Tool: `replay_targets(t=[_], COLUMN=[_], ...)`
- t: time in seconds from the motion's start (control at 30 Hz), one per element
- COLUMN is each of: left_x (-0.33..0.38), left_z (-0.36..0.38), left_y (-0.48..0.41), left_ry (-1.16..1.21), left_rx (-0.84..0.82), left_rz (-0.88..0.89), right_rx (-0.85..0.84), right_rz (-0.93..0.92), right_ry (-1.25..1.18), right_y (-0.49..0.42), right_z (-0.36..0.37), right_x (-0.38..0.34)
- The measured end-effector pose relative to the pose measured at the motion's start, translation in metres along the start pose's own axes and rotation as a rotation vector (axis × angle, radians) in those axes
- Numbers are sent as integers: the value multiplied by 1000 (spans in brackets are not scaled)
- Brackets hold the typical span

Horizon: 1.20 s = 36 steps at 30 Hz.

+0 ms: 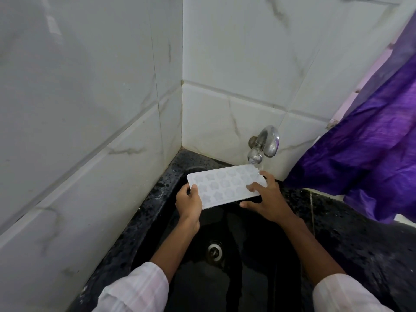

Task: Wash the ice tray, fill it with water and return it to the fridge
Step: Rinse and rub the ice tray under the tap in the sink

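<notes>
A white ice tray [225, 186] with star-shaped cells is held flat, cells up, over a black sink [258, 278]. My left hand [188, 202] grips its near left corner, thumb on top. My right hand [265, 199] lies over the tray's right end, fingers spread across the cells and thumb under the near edge. The far right corner of the tray sits just under the spout of a chrome tap [264, 144], and a thin stream of water runs onto it.
White marble-look tiles form a corner behind and to the left of the sink. A purple cloth [364, 154] hangs at the right over a speckled black counter [351, 239]. The drain [215, 249] lies in the sink bottom between my forearms.
</notes>
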<state>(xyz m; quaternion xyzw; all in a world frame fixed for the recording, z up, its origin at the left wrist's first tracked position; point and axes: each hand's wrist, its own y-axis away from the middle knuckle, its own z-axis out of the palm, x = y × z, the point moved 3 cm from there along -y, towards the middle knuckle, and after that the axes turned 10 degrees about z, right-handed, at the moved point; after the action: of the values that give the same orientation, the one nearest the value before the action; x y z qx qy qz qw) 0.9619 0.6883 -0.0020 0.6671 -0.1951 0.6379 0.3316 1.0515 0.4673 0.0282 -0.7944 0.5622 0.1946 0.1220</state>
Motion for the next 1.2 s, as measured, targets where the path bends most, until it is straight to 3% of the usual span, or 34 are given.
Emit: replay_targets(t=[0.63,0.83,0.93,1.1,1.2], left_x=[-4,-16,-25,-40,-44], left_z=[-6,-21,-32,-50,-63], left_y=[3,4,9,15,13], left_ry=[-40,-63,-73,-175,-290], left_rx=[-16,-74,-131,-274,-331], left_rz=[24,35,50,104,211], right_rx=[-56,115,48,-65,20], right_rz=[39,330,521,522,458], right_ry=[-56,-474,-589,-508,-544], right_y=[9,12,17,38,56], right_z=[2,1,6,26,29], right_x=[1,10,19,41,44])
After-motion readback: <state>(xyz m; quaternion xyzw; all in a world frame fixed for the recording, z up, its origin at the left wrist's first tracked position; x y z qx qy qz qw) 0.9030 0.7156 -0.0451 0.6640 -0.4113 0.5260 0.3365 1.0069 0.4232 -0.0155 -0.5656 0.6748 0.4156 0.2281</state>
